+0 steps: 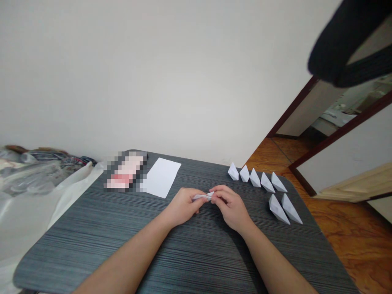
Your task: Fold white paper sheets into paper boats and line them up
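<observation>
Between my two hands, above the middle of the table, is a small folded piece of white paper point(203, 197). My left hand point(185, 205) is closed on its left end, thumb toward me. At its right end, my right hand point(230, 205) pinches the paper between thumb and fingers. The fingers cover part of the folds. On the table's right side stand several folded white paper boats point(255, 178), five in a back row. Two more paper boats point(279, 210) sit closer to me. A flat white paper sheet point(162, 177) lies to the left of my hands.
The dark wood-grain table point(128, 241) has rounded corners and meets a pale wall point(183, 81) at the back. A blurred-out pinkish item point(125, 171) lies at back left. Plastic-covered things point(39, 179) are piled left of the table. A doorway and wooden floor point(352, 232) are at right.
</observation>
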### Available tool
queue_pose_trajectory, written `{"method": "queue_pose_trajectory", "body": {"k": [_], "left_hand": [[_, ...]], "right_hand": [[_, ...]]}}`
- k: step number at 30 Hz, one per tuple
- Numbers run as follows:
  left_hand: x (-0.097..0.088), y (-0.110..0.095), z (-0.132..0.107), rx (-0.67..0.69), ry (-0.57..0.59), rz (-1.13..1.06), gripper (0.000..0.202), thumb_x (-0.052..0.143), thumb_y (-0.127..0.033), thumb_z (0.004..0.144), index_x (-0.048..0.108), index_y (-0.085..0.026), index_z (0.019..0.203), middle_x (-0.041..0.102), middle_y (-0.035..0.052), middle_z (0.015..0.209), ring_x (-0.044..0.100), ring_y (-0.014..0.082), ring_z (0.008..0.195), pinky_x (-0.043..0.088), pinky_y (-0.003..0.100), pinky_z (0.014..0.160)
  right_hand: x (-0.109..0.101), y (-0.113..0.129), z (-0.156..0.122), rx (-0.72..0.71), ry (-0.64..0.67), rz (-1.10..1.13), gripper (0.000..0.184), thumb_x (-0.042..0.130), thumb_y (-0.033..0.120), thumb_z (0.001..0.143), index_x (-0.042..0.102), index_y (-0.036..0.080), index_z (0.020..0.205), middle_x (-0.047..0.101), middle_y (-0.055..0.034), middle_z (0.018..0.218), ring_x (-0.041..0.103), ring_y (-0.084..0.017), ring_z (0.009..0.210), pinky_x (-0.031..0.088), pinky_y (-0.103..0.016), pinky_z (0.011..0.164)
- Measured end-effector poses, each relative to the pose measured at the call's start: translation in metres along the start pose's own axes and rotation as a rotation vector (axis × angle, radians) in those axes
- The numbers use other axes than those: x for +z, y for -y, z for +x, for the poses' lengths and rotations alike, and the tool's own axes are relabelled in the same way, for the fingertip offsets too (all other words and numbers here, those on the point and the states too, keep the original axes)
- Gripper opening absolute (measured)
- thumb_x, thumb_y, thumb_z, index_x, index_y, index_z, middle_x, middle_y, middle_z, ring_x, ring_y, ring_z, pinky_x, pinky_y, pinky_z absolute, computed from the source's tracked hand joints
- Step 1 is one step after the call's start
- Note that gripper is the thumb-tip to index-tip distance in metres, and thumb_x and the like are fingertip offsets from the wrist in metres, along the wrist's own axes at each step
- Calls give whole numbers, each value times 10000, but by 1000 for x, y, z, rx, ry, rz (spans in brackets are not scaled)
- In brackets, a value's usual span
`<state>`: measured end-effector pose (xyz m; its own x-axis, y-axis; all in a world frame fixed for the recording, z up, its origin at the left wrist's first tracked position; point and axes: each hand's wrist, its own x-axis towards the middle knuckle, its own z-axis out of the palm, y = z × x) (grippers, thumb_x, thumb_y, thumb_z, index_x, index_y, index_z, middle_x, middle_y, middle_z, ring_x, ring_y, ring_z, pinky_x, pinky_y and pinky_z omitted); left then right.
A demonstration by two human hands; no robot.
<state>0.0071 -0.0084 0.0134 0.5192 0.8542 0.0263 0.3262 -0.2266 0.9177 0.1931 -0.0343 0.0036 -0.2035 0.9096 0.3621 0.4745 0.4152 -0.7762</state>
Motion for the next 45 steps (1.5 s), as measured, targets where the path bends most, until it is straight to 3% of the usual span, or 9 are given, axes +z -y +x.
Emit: {"method": "queue_pose_trajectory", "body": {"k": [5,14,25,28,30,34,39,45], "left_hand": [[-1,0,0,1,28,-23,253,529,-359,810,673,-179,914,634,0,647,556,113,567,389,201,539],[0,3,1,-64,-23,-64,308,504,-419,813,673,-164,850,625,11,588,553,118,536,402,207,530],[0,2,0,-68,-20,-110,295,497,-412,822,663,-168,831,618,10,588,558,116,532,417,205,522],[1,4,1,-83,-56,-158,286,497,-404,824,648,-162,838,610,9,583,556,114,525,417,203,508],[1,5,1,-83,-65,-184,279,506,-402,821,640,-158,841,608,9,582,557,114,528,418,203,508],[2,3,2,-70,-42,-227,268,518,-391,818,637,-151,838,604,11,579,553,110,524,426,205,511],[1,2,1,-58,-17,-234,254,512,-367,823,634,-145,850,610,15,584,562,111,527,444,213,525],[3,7,2,-88,-42,-309,328,556,-359,797,543,-151,1049,632,11,624,601,133,549,478,243,536]], "right_hand": [[1,3,-1,-8,36,-1,163,521,111,843,644,191,771,607,-53,943,576,-165,892,445,-287,786],[4,0,-2,43,12,14,120,530,173,853,628,187,784,573,-74,1042,563,-177,938,445,-292,771],[4,-2,-3,78,-25,111,119,532,174,837,610,192,749,577,-58,975,565,-179,891,438,-310,781],[8,-10,-6,228,-28,269,143,488,207,867,560,213,990,581,-24,823,572,-140,668,457,-275,617],[9,-14,-7,263,0,294,161,510,221,856,553,211,1012,574,-12,775,563,-136,633,453,-268,592],[8,-14,-6,167,29,232,71,562,218,825,619,197,861,573,-48,955,571,-154,782,457,-276,674],[5,-7,-3,111,30,192,89,558,199,829,633,189,782,575,-55,960,561,-172,882,443,-298,770],[6,-6,-4,108,12,217,99,546,204,838,621,187,776,571,-66,983,562,-178,907,442,-320,804]]}}
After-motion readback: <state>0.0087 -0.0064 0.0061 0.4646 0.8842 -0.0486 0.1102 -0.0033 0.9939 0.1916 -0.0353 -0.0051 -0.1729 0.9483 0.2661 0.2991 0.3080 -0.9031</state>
